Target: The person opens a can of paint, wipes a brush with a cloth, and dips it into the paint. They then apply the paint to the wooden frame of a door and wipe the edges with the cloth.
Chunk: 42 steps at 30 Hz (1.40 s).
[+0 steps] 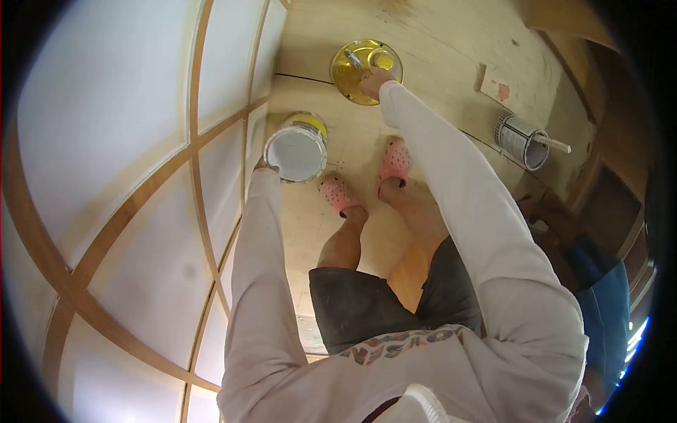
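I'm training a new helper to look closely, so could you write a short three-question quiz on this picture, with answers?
1. Multiple choice: the right hand is at the top of which thing? (a) a pink clog; (b) a round gold metal can; (c) a hammer.
2. True or false: the left hand is at the edge of an open, round tin with a yellow band.
3. Fill in: from the cylindrical tin with a dark-and-white label juts a pale ____.

Key: 1. b. 2. True. 3. Wooden stick.
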Each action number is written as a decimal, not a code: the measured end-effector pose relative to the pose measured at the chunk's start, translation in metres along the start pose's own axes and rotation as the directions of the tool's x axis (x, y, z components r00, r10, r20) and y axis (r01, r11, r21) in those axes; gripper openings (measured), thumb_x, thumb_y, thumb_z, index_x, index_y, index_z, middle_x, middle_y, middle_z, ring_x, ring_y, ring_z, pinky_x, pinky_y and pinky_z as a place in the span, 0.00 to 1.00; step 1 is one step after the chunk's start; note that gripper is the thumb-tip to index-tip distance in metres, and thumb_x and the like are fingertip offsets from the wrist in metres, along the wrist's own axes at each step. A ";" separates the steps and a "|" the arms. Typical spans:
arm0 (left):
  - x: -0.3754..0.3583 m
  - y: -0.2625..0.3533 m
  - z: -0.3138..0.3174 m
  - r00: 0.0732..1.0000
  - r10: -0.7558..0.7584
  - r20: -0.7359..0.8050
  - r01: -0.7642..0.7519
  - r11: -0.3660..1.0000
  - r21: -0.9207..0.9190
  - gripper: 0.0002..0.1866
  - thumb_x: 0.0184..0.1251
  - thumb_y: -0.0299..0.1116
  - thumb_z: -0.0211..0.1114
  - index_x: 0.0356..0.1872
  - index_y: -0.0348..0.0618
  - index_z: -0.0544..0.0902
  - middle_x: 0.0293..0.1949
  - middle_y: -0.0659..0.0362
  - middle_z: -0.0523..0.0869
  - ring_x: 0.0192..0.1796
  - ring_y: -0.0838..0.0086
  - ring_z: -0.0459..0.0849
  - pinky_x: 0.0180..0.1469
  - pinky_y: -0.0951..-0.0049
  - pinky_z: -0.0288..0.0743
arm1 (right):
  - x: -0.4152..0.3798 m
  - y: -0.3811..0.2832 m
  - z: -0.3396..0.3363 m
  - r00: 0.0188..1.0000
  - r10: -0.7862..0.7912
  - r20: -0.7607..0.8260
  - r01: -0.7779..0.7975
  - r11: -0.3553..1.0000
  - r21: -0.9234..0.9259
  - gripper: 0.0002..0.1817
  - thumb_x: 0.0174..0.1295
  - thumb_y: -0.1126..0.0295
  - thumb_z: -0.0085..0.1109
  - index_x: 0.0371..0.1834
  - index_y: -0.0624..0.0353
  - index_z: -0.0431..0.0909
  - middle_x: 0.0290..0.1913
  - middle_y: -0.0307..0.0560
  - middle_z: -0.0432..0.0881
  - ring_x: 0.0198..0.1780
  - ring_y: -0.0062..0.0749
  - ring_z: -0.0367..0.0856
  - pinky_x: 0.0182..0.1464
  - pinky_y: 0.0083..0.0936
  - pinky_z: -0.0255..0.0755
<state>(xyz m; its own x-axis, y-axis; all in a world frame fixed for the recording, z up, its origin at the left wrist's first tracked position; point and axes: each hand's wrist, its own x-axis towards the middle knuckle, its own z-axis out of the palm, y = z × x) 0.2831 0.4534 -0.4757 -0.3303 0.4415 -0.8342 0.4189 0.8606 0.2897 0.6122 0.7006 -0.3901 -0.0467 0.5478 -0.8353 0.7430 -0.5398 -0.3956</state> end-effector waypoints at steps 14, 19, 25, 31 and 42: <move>-0.321 0.313 -0.022 0.851 0.524 0.023 -0.430 0.722 -0.542 0.19 0.52 0.26 0.68 0.47 0.37 0.78 0.41 0.56 0.82 0.41 0.77 0.80 0.43 0.79 0.74 | -0.327 -0.016 -0.071 0.981 -0.193 0.012 0.173 0.904 0.391 0.20 0.61 0.54 0.48 0.31 0.63 0.78 0.24 0.47 0.80 0.31 0.35 0.77 0.39 0.29 0.70; -0.410 0.345 -0.044 0.778 0.627 0.033 -0.568 0.725 -0.389 0.15 0.49 0.27 0.70 0.40 0.36 0.81 0.35 0.60 0.84 0.36 0.80 0.80 0.41 0.80 0.74 | -0.416 -0.011 -0.109 0.954 -0.292 -0.071 0.291 0.836 0.466 0.20 0.62 0.55 0.49 0.33 0.63 0.80 0.18 0.42 0.75 0.20 0.25 0.72 0.26 0.24 0.67; -0.454 0.382 -0.057 0.773 0.633 0.036 -0.629 0.772 -0.089 0.14 0.48 0.29 0.71 0.37 0.36 0.82 0.34 0.60 0.84 0.35 0.79 0.81 0.40 0.80 0.75 | -0.449 -0.019 -0.134 0.976 -0.214 0.040 0.136 0.741 0.658 0.20 0.64 0.55 0.48 0.36 0.64 0.79 0.16 0.37 0.70 0.16 0.18 0.66 0.19 0.18 0.60; -0.450 0.397 -0.048 0.791 0.579 0.197 -0.545 0.814 -0.200 0.14 0.45 0.32 0.73 0.33 0.37 0.83 0.35 0.59 0.85 0.37 0.78 0.82 0.41 0.79 0.75 | -0.445 0.005 -0.154 0.951 -0.256 0.171 0.034 0.640 0.768 0.18 0.64 0.58 0.48 0.40 0.63 0.77 0.18 0.38 0.72 0.14 0.18 0.64 0.16 0.18 0.58; -0.369 0.319 -0.009 0.693 0.663 -0.282 -0.683 0.729 0.038 0.09 0.47 0.31 0.68 0.31 0.41 0.82 0.31 0.54 0.79 0.36 0.64 0.79 0.40 0.67 0.75 | -0.343 0.018 -0.083 0.970 -0.214 0.115 0.077 0.721 0.689 0.15 0.62 0.65 0.49 0.47 0.61 0.73 0.27 0.45 0.78 0.24 0.27 0.77 0.24 0.23 0.70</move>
<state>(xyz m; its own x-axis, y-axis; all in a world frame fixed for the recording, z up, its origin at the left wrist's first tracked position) 0.5311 0.5667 -0.0714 -0.1899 0.9485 -0.2535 0.5629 0.3167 0.7634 0.6969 0.5565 -0.0789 -0.2813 0.5732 -0.7696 0.0719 -0.7872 -0.6125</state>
